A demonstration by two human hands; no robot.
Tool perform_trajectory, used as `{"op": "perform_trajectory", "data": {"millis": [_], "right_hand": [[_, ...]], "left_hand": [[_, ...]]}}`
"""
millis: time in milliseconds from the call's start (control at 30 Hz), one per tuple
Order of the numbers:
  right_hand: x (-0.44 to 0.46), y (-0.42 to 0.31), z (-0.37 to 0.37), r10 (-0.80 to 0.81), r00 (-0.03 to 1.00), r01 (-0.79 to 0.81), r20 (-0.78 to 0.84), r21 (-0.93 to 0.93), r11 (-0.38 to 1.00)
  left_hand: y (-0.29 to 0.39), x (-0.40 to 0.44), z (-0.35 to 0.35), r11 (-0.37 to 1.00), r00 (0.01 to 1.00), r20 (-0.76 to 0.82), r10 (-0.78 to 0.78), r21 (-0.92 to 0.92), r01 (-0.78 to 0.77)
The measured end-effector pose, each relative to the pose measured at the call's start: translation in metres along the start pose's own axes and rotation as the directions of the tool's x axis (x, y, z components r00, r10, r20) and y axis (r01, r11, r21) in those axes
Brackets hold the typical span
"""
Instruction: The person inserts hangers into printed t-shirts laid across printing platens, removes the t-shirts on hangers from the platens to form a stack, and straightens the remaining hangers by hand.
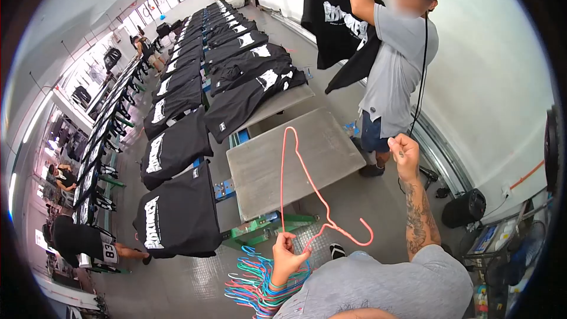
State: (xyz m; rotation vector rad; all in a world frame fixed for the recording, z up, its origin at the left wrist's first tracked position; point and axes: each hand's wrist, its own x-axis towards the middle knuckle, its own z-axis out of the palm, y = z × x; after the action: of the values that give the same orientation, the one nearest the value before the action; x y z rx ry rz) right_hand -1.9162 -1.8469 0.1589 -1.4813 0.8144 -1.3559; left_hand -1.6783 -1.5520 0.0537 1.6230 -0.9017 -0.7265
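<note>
A coral-pink clothes hanger (319, 192) is pinched in my left hand (286, 257), its hook pointing right and its long frame rising over a bare grey printing board (289, 165). A bundle of blue, green, white and red hangers (260, 283) hangs around my left forearm. My right hand (405, 155) is raised on the right, apart from the hanger, with its fingers curled closed; I see nothing in it. Across the board, another person holds up a black printed T-shirt (331, 20) with a raised arm.
Two long rows of boards carry black T-shirts (177, 212) with white prints, stretching away from me. Several people work along another line of boards at left. A black bin-like object (464, 208) stands by the right wall, near a cluttered shelf (496, 254).
</note>
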Motion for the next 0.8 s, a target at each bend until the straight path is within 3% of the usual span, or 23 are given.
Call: {"op": "perform_trajectory", "data": {"millis": [67, 200, 333, 433, 533, 633, 767, 800], "right_hand": [[-0.016, 0.0, 0.004, 0.022, 0.999, -0.022, -0.044, -0.005, 1.0], [-0.05, -0.018, 0.023, 0.118, 0.993, -0.121, 0.023, 0.161, 0.979], [-0.094, -0.027, 0.067, 0.195, 0.89, -0.27, 0.411, 0.131, 0.954], [-0.147, -0.014, 0.12, 0.289, 0.573, -0.434, 0.767, -0.015, 0.901], [-0.2, -0.031, 0.171, 0.291, 0.197, -0.681, 0.936, -0.083, 0.727], [-0.233, -0.041, 0.2, 0.168, 0.114, -0.788, 0.979, -0.014, 0.616], [-0.241, -0.048, 0.202, 0.172, -0.158, -0.499, 0.972, -0.229, 0.836], [-0.24, -0.047, 0.198, 0.176, -0.295, -0.425, 0.939, -0.294, 0.856]], "left_hand": [[-0.009, -0.017, -0.011, 1.0, 1.0, -0.002, 0.014, 0.004, -0.014], [-0.018, -0.055, -0.039, 0.998, 0.998, -0.048, -0.052, -0.034, 0.05], [-0.021, -0.095, -0.063, 0.992, 0.992, -0.125, 0.005, 0.123, 0.01], [-0.028, -0.125, -0.078, 0.998, 0.982, -0.18, -0.063, -0.006, 0.063], [-0.035, -0.151, -0.093, 0.993, 0.955, -0.274, -0.116, -0.054, 0.105], [-0.032, -0.175, -0.102, 0.99, 0.938, -0.338, -0.08, 0.086, 0.115], [-0.039, -0.205, -0.113, 0.972, 0.923, -0.381, -0.055, 0.193, 0.138], [-0.044, -0.211, -0.115, 0.967, 0.927, -0.374, -0.022, 0.228, 0.115]]}}
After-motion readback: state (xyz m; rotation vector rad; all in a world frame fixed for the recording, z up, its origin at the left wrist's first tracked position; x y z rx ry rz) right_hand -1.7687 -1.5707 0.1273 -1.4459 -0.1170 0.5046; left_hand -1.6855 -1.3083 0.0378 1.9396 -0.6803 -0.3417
